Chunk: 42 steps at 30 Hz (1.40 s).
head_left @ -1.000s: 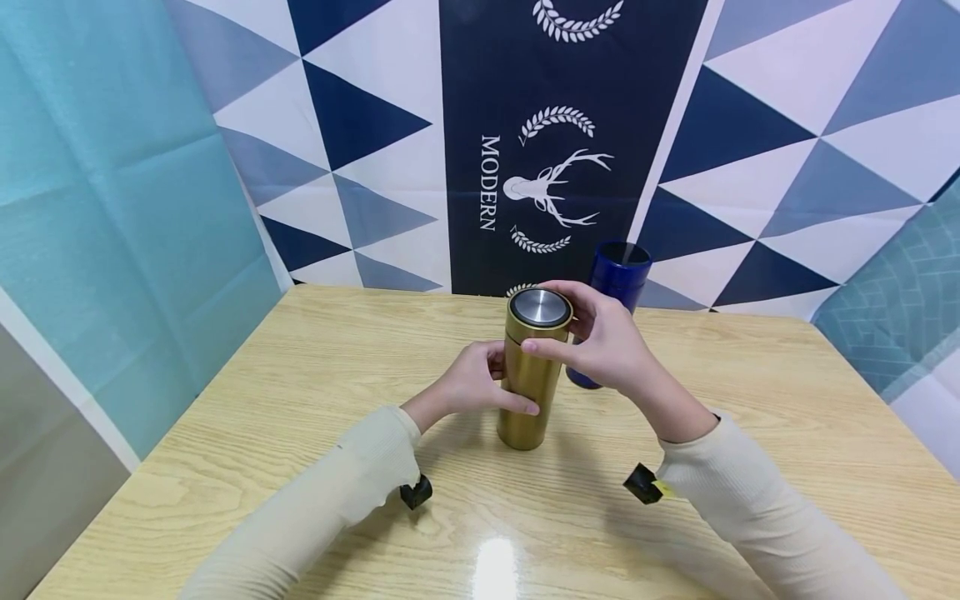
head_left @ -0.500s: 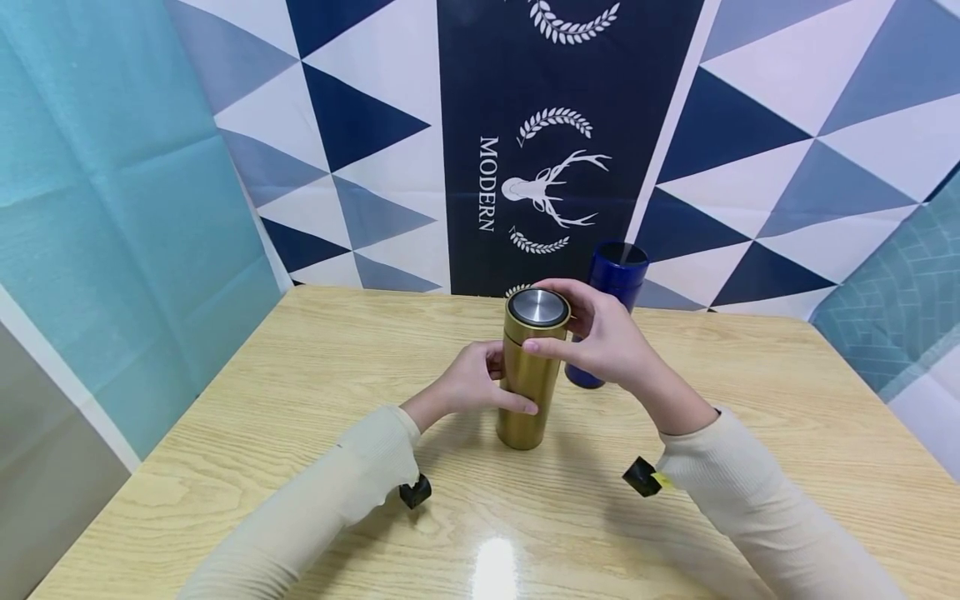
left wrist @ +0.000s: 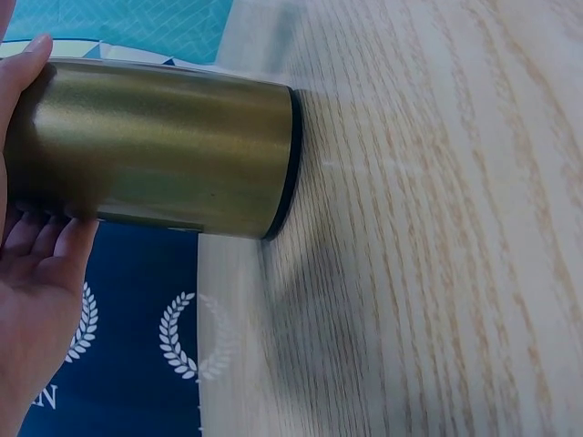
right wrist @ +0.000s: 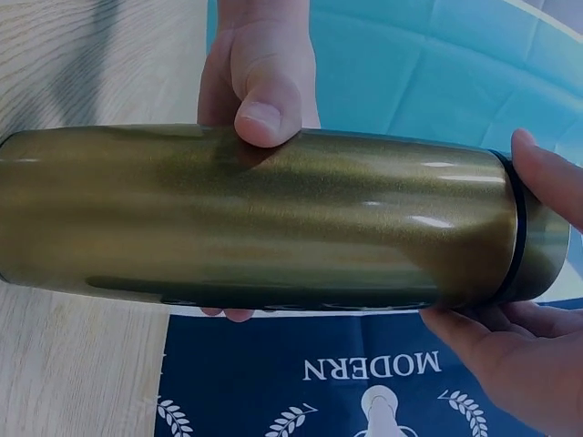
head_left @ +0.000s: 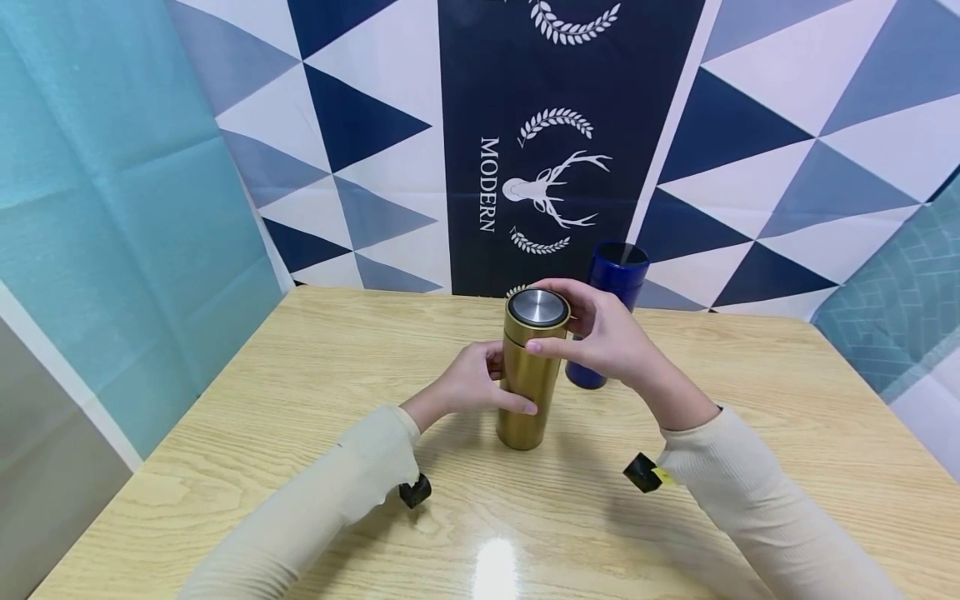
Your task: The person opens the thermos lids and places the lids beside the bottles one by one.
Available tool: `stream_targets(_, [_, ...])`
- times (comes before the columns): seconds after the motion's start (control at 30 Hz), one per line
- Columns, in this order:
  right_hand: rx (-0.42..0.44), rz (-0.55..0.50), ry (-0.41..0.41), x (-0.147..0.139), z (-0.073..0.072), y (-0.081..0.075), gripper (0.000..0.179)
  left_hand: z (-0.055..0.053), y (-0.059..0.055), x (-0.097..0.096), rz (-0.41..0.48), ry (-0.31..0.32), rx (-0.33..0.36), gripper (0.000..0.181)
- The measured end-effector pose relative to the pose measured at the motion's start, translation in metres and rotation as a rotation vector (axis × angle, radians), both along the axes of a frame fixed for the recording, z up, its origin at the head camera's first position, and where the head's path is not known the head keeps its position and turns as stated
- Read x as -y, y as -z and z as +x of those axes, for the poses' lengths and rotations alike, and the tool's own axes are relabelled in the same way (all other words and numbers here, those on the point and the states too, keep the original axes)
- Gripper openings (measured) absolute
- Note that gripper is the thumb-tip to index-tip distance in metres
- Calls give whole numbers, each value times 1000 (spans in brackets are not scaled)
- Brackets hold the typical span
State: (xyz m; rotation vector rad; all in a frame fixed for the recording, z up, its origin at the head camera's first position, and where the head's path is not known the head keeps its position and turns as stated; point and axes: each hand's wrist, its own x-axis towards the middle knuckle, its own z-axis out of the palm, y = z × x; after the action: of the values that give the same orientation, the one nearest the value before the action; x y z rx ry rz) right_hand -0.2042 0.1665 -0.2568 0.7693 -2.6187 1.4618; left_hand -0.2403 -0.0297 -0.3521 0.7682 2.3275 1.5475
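Observation:
A gold thermos (head_left: 528, 379) stands upright on the wooden table, its lid (head_left: 538, 310) on top with a brushed silver disc and a dark ring. My left hand (head_left: 474, 382) grips the thermos body around its middle from the left, thumb across the front. At the top, my right hand (head_left: 603, 337) holds the lid end from the right, its thumb close to the seam below the lid. In the right wrist view the thermos (right wrist: 273, 218) lies across the picture with a black ring at the seam. The left wrist view shows the thermos base (left wrist: 237, 155) at the table surface.
Behind my right hand stands a blue tumbler (head_left: 618, 271) with a dark top, partly hidden. The wooden table (head_left: 300, 375) reaches back to a patterned backdrop (head_left: 375, 125) with triangles and a deer print. A teal cloth (head_left: 127, 183) hangs at the left.
My right thumb has shifted very slightly to the right along the lid seam, and the right wrist has turned a little. The left hand and the thermos stay where they were.

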Motion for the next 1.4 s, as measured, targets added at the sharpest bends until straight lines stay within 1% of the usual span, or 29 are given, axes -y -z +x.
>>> stream_targets(0.43, [19, 57, -28, -6, -4, -3, 64, -1, 2, -2, 10, 13, 17, 60])
stream_targets(0.67, [26, 43, -68, -9, -8, -4, 66, -2, -1, -2, 16, 15, 10, 59])
stream_targets(0.83, [35, 30, -99, -11, -11, -4, 66, -3, -1, -2, 17, 12, 13, 59])
stream_targets(0.97, [34, 25, -132, -13, -13, -4, 67, -3, 0, -2, 16, 12, 17, 59])
stream_targets(1.1, [44, 16, -189, -15, -18, -4, 67, -2, 0, -2, 13, 7, 17, 59])
stream_targets(1.2, [65, 19, -229, -17, -22, -5, 68, -2, 1, -1, 15, 7, 16, 59])
stream_targets(1.3, [81, 22, -252, -18, -26, -5, 69, -1, 1, -1, 18, 9, 15, 59])
stream_targets(1.4, [102, -4, -272, -20, -30, -1, 69, -2, 1, -1, 21, 10, 7, 58])
